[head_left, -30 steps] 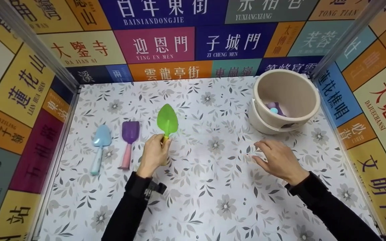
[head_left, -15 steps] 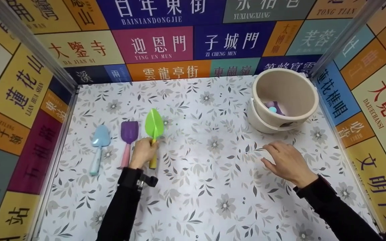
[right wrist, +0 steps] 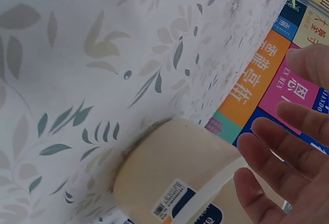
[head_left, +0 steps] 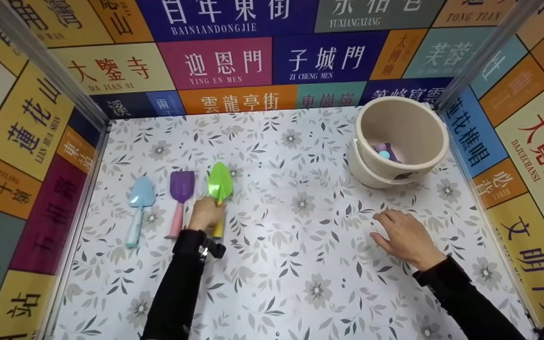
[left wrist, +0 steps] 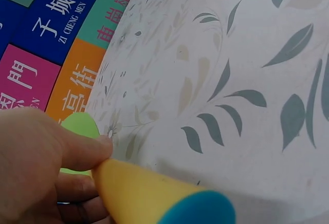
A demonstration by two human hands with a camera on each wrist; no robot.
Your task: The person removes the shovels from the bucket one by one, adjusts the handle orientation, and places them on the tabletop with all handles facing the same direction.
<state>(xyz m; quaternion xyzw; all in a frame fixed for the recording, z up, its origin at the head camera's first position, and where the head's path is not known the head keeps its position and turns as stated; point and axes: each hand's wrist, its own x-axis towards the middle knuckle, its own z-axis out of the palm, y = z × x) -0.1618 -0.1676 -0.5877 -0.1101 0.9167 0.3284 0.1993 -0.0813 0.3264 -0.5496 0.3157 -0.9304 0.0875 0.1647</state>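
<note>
My left hand (head_left: 207,213) pinches a toy trowel (head_left: 220,181) near the top of its handle. Its blade is bright green and leaf-shaped; the yellow handle (left wrist: 149,188) ends in blue, as the left wrist view shows. Just left of it lies a purple shovel (head_left: 182,186) with a pink handle. Farther left is a light blue trowel (head_left: 142,192). On the other side my right hand (head_left: 406,237) hovers in front of a beige bucket (head_left: 364,167), holding nothing, fingers spread and loosely bent. Inside the bucket are small purple and turquoise things (head_left: 384,155).
A white table covering (head_left: 272,264) with grey flowers and leaves lies under everything. Panels (head_left: 225,61) printed with Chinese place names stand at the back and both sides. The bucket is close to the back right corner.
My left hand has carried the green trowel left and down, beside the purple shovel. The right hand has drawn back slightly from the bucket, toward the front right.
</note>
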